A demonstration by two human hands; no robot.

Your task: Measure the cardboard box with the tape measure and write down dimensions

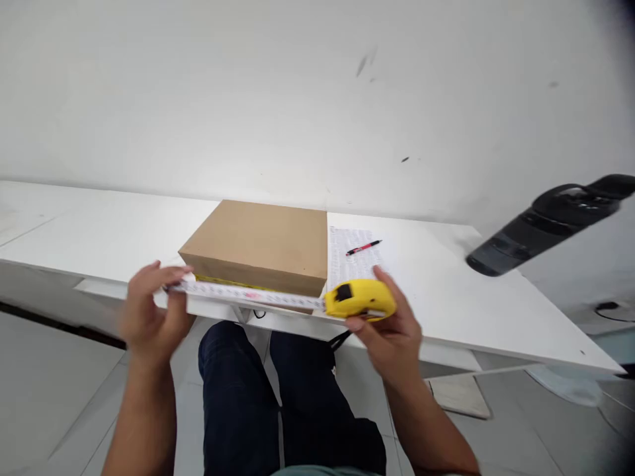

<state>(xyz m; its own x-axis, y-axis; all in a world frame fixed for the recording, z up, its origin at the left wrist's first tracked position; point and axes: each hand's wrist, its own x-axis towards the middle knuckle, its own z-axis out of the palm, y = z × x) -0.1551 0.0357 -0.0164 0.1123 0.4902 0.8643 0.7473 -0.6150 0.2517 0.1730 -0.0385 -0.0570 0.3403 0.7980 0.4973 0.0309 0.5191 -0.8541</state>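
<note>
My right hand (397, 334) is closed around the yellow case of a tape measure (362, 299). From the case a white blade (258, 295) runs out to the left, its markings blurred. At the blade's far end, my left hand (153, 304) pinches the dark end tip between thumb and fingers. The stretched blade passes in front of the near side of a brown cardboard box (268, 238); whether it touches the box I cannot tell. A dark strap hangs below the case.
The box stands on a long white table (436, 284) against a white wall. Right of it lie a printed sheet (342, 268) and a red and black pen (364, 248). A dark bottle (526, 238) stands farther right. My legs are under the table's front edge.
</note>
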